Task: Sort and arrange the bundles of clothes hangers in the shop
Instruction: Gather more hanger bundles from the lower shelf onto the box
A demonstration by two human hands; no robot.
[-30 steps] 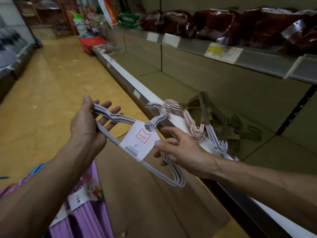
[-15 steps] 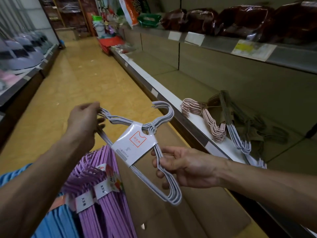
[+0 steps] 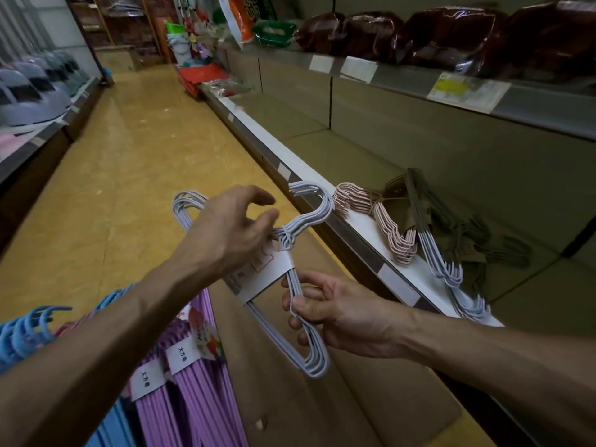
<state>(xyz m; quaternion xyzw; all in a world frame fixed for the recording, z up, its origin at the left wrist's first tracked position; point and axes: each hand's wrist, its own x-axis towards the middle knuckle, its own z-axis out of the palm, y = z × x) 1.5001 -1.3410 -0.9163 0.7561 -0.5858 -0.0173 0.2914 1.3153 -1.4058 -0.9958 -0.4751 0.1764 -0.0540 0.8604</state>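
Currently, read the entries below from the largest item to the smallest.

Lower shelf [image 3: 322,175]: Your destination surface. Most of its deck is bare, so judge the sorting as only begun.

Stock at your left: The purple hanger bundles [image 3: 180,382] and the blue hanger bundles [image 3: 22,330] lie low in view, well apart from the shelf. Judge these as still to be placed.

Bundles already on the shelf: The olive hanger bundle [image 3: 451,227], the second white hanger bundle [image 3: 448,269] and the pink hanger bundle [image 3: 390,227] lie together near the front edge. They overlap, so expect to straighten them.

White hanger bundle [image 3: 309,343]: You hold it in the air above the aisle floor [image 3: 129,150], just in front of the shelf edge and not touching it.

Long axis: It runs diagonally, from the far upper left near your left wrist to the near lower right below your right hand.

Pointing: The hooks [image 3: 317,201] rise from the middle of the bundle and curl over toward the shelf.

Paper label [image 3: 267,275]: It wraps the bundle below the hook necks, partly hidden.

Left hand [image 3: 225,233]: It lies over the neck of the bundle with fingers loosely curled; you cannot tell whether it grips or merely rests there.

Right hand [image 3: 329,314]: Its fingers are curled round the lower shoulder wires, grasping the bundle.
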